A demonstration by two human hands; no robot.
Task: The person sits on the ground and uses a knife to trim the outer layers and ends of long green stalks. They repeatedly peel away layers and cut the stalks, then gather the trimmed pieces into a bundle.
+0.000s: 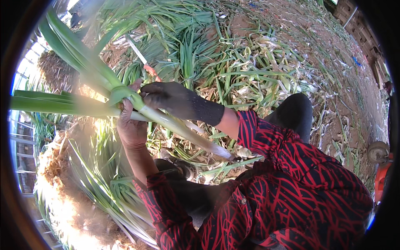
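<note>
My bare left hand (132,129) grips large green onions (179,126) where their leaves fork, thumb on the near side. One long pale stalk slants down to a root end near my lap; a second, thinner stalk crosses behind it. Their broad green leaves fan out to the upper left, partly blurred by a smear on the view. Over the top comes my right hand (178,100) in a dark glove, its curled fingers against the leaf sheath at the fork. Its fingertips are partly blurred.
Trimmed leaves (193,43) and pale peelings (265,59) cover the soil ahead. A flat pale strip with an orange-red wrapped end (151,72) lies among them. More green onions (115,200) with fibrous roots (62,175) are heaped at my left. A small wheel (378,152) stands far right.
</note>
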